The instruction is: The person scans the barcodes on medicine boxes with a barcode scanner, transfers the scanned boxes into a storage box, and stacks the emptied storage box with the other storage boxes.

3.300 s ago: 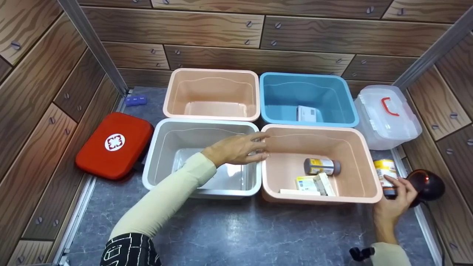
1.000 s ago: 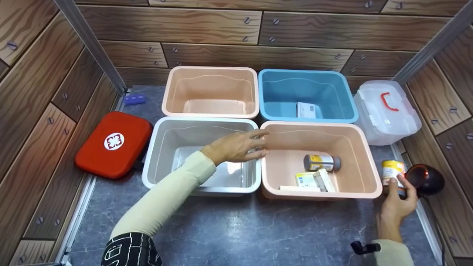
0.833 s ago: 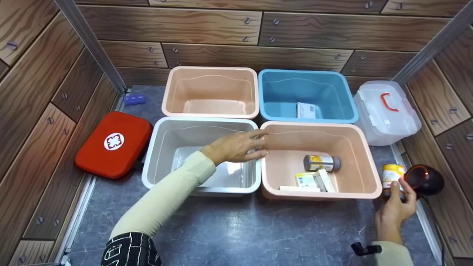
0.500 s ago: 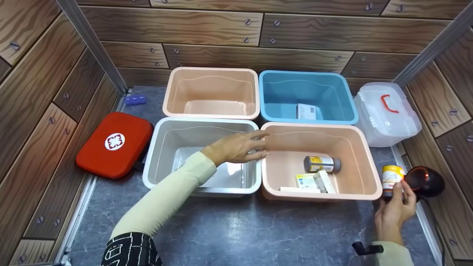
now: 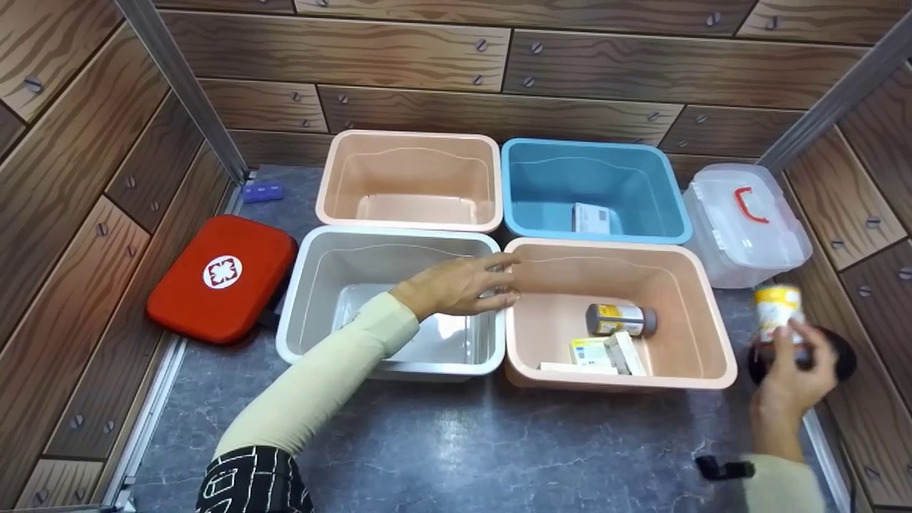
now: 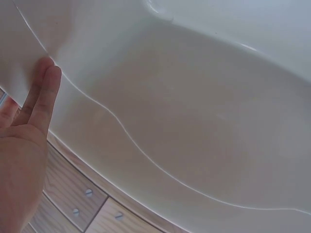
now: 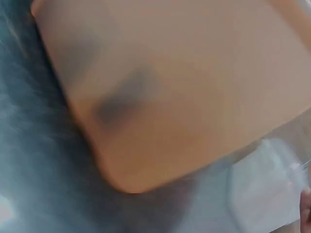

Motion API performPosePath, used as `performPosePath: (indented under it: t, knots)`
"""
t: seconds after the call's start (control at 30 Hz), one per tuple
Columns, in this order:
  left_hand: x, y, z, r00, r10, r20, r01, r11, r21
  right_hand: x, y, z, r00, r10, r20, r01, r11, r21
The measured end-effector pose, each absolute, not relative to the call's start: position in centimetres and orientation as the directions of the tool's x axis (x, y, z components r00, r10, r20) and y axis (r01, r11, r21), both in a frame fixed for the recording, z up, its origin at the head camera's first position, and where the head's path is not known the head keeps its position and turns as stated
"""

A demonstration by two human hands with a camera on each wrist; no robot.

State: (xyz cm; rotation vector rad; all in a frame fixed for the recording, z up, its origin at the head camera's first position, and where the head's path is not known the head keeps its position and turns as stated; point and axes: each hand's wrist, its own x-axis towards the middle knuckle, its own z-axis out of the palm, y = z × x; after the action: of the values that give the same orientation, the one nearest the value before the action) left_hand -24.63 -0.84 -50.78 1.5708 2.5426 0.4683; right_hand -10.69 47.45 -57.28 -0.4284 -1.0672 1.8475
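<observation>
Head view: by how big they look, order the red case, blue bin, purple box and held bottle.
1. Blue bin
2. Red case
3. Held bottle, blurred, in the right hand
4. Purple box

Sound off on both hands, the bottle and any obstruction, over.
Right hand gripping yellow-and-white bottle. Left hand at adjoining rims of grey bin and front peach bin. Dark round device partly hidden behind right hand; possible obstruction.

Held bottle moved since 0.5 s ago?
Yes. The held bottle has shifted up and right in the head view, away from the front peach bin and toward the clear box.
</observation>
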Motion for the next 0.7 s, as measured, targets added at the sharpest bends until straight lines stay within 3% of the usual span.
performPosePath:
  t: [0.1, 0.27, 0.4, 0.7]
  knots:
    - [-24.6, -0.8, -50.8, -0.460, 0.887, 0.050, 0.847, 0.421, 0.325, -12.2, 48.0, -54.2, -0.547, 0.795, 0.262, -0.539, -0.095, -0.837]
    - [-24.6, -0.7, -50.8, -0.460, 0.886, 0.056, 0.848, 0.420, 0.323, -15.4, 47.6, -48.7, -0.729, 0.625, 0.277, -0.425, -0.097, -0.900]
    - [-24.5, -0.8, -51.0, -0.459, 0.886, 0.068, 0.851, 0.416, 0.321, -18.9, 45.6, -45.8, -0.844, 0.437, 0.312, -0.349, -0.005, -0.937]
    - [-24.6, -0.7, -51.0, -0.456, 0.888, 0.063, 0.843, 0.408, 0.351, -27.0, 37.6, -43.2, -0.903, 0.120, 0.414, -0.349, 0.358, -0.866]
